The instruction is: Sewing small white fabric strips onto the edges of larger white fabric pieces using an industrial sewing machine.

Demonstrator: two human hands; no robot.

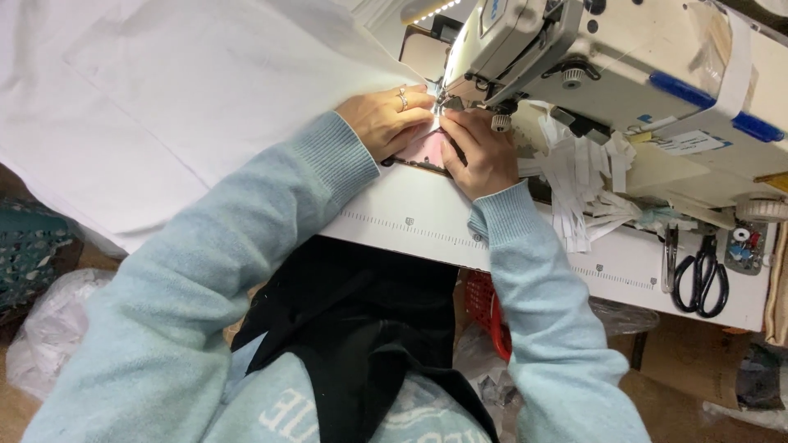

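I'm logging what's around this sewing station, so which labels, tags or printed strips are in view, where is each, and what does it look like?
Blue oval badge: top of the sewing machine head.
White paper tag: on the machine's side, rectangular, small print.
Ruler strip: along the white table's front edge, dark tick marks.

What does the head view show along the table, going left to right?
White fabric → left hand → pink piece → right hand → bundle of white strips → black scissors.
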